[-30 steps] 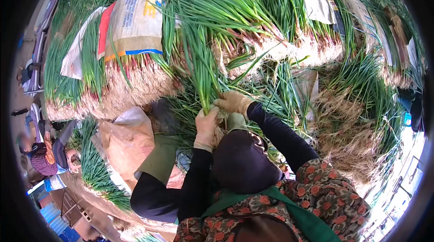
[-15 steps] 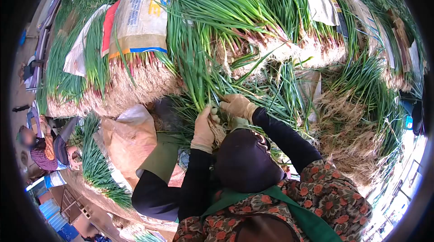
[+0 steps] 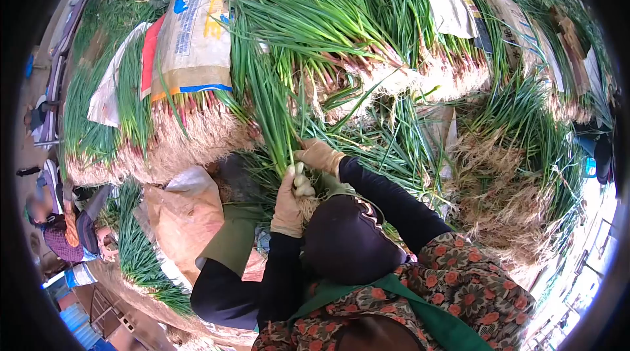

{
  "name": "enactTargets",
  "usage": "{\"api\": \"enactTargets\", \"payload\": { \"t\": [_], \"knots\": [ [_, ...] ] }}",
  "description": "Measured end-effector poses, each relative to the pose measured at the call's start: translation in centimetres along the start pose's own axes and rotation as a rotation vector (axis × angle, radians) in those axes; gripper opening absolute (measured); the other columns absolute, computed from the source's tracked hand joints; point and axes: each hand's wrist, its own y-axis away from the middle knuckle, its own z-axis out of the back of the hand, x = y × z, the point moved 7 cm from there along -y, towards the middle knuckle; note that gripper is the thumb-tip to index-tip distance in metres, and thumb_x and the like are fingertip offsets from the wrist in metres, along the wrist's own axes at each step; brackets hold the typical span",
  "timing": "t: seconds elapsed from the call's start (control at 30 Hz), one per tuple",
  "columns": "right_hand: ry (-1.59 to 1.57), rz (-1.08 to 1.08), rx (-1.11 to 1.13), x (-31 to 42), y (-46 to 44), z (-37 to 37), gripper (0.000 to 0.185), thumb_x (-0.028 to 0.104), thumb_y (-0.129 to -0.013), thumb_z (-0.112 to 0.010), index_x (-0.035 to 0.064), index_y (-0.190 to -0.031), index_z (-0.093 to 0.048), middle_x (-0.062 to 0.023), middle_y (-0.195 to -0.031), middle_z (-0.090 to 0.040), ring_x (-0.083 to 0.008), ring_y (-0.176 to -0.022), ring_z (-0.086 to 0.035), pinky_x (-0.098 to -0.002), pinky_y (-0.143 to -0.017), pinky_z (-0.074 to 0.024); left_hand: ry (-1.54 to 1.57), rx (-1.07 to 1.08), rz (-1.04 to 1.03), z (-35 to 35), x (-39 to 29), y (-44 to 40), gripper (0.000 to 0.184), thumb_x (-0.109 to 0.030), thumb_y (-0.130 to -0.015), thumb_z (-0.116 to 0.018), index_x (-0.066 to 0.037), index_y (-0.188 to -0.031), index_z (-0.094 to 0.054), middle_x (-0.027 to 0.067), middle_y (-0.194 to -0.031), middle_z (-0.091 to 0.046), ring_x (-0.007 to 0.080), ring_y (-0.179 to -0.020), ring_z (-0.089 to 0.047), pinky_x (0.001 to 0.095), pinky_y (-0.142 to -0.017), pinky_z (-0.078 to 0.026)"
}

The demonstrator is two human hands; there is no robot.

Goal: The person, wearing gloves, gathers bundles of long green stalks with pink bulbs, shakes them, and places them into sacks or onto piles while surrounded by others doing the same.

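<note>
My left hand [image 3: 287, 208], in a pale glove, is wrapped round the lower stems of a bunch of green onions [image 3: 274, 118]. The green leaves of the bunch point away from me, and pale roots hang beneath the fist. Just to the right, my gloved right hand [image 3: 320, 156] has its fingers pressed together against the side of the bunch. Whatever those fingertips pinch is too small to make out. Rooted onions in a large pile [image 3: 203, 121] lie beyond my hands, partly under a printed sack [image 3: 197, 33].
More onions with tangled roots [image 3: 502, 174] lie at the right. A crumpled tan sack [image 3: 184, 210] is left of my left arm. At the far left sits another person [image 3: 62, 233]. A dark cap [image 3: 351, 239] and floral clothing show at the bottom.
Both hands and the bunch appear slightly lower and further left in view, as the camera view has shifted. The left hand keeps its hold, and the right hand remains beside the bunch.
</note>
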Motion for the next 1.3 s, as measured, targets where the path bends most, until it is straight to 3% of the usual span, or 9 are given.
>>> {"api": "enactTargets", "payload": {
  "t": [0.2, 0.4, 0.57, 0.7, 0.87, 1.0, 1.03, 1.17, 1.3],
  "knots": [
    [0.523, -0.036, 0.462, -3.9, 3.1, 2.7, 0.051, 0.037, -0.089, -0.042, 0.0062, -0.13, -0.037, -0.0217, -0.088, -0.064, -0.0349, -0.084, -0.063, -0.0441, -0.072, -0.0484, -0.512, -0.078, -0.475, -4.9, -5.9, 5.2, 0.031, -0.023, -0.091, -0.053, 0.002, -0.111, -0.054, 0.0039, -0.075, -0.057, 0.0088, -0.058, -0.052, 0.0202, -0.047, -0.042],
    [0.087, -0.009, -0.384, 0.6, -1.6, 13.8, 0.033, 0.031, -0.09, -0.046, 0.0045, -0.106, -0.058, -0.0214, -0.086, -0.064, -0.0356, -0.078, -0.063, -0.0411, -0.071, -0.05, -0.24, 0.009, -0.289, -3.6, -5.3, -0.2, 0.033, -0.017, -0.093, -0.048, -0.008, -0.125, -0.05, 0.0048, -0.107, -0.061, 0.0158, -0.09, -0.059, 0.0332, -0.082, -0.05],
    [0.671, -0.038, 0.009, -1.2, -8.3, 10.3, 0.043, 0.038, -0.089, -0.046, -0.0015, -0.098, -0.059, -0.0244, -0.099, -0.061, -0.0343, -0.095, -0.06, -0.0397, -0.081, -0.0481, -0.171, 0.073, -0.221, -3.8, -4.8, -1.7, 0.033, -0.015, -0.093, -0.047, -0.008, -0.126, -0.049, 0.0042, -0.107, -0.061, 0.0164, -0.094, -0.059, 0.0342, -0.085, -0.049],
    [0.197, -0.163, 0.11, -3.1, -7.3, 9.2, 0.04, 0.04, -0.088, -0.048, 0.0044, -0.099, -0.062, -0.0232, -0.088, -0.063, -0.034, -0.08, -0.063, -0.0378, -0.073, -0.0503, -0.13, 0.044, -0.196, -3.1, -5.3, -1.8, 0.035, -0.011, -0.093, -0.045, -0.009, -0.127, -0.048, 0.0057, -0.115, -0.059, 0.0189, -0.102, -0.058, 0.038, -0.089, -0.048],
    [0.343, -0.173, -0.023, -4.8, 4.6, 11.3, 0.041, 0.04, -0.094, -0.041, 0.0064, -0.111, -0.059, -0.0164, -0.097, -0.065, -0.0278, -0.086, -0.063, -0.0379, -0.077, -0.0478, -0.056, 0.056, -0.179, -4.2, -4.4, -1.8, 0.035, -0.008, -0.092, -0.043, -0.008, -0.127, -0.047, 0.0069, -0.122, -0.055, 0.0218, -0.108, -0.055, 0.0439, -0.094, -0.045],
    [-0.612, -0.041, 0.058, -2.6, 7.3, 8.2, 0.036, 0.028, -0.093, -0.051, 0.0043, -0.12, -0.054, -0.0137, -0.1, -0.064, -0.019, -0.087, -0.06, -0.0332, -0.077, -0.0471, -0.457, 0.135, -0.101, -2.3, -1.7, -4.4, 0.029, -0.011, -0.093, -0.046, -0.003, -0.12, -0.053, 0.0096, -0.098, -0.063, 0.0141, -0.081, -0.059, 0.026, -0.073, -0.049],
    [-0.589, 0.075, 0.049, 0.0, 7.5, 7.5, 0.038, 0.027, -0.092, -0.052, 0.004, -0.122, -0.052, -0.0134, -0.103, -0.063, -0.0201, -0.087, -0.06, -0.0337, -0.078, -0.047, -1.3, 0.128, -0.346, -3.7, -2.1, -3.2, 0.027, -0.012, -0.093, -0.048, -0.001, -0.116, -0.056, 0.0063, -0.087, -0.062, 0.0079, -0.069, -0.055, 0.0195, -0.062, -0.044],
    [-0.139, 0.1, 0.016, 3.1, 8.0, 6.8, 0.037, 0.03, -0.091, -0.051, 0.0088, -0.121, -0.053, -0.0191, -0.105, -0.06, -0.0339, -0.092, -0.059, -0.0369, -0.079, -0.0473, -0.908, 0.011, -0.306, -3.3, -0.6, -3.4, 0.029, -0.017, -0.094, -0.048, 0.0, -0.115, -0.056, 0.0008, -0.074, -0.06, 0.005, -0.06, -0.05, 0.0188, -0.056, -0.042],
    [0.083, 0.33, 0.009, 2.6, 8.1, 5.4, 0.031, 0.027, -0.091, -0.052, 0.0023, -0.107, -0.06, -0.0136, -0.082, -0.062, -0.0228, -0.071, -0.059, -0.0328, -0.067, -0.0473, -0.719, -0.145, -0.323, -1.8, -0.8, -2.8, 0.025, -0.023, -0.09, -0.055, -0.002, -0.103, -0.061, 0.001, -0.073, -0.059, 0.0054, -0.05, -0.047, 0.0188, -0.045, -0.036]
  ]
}}
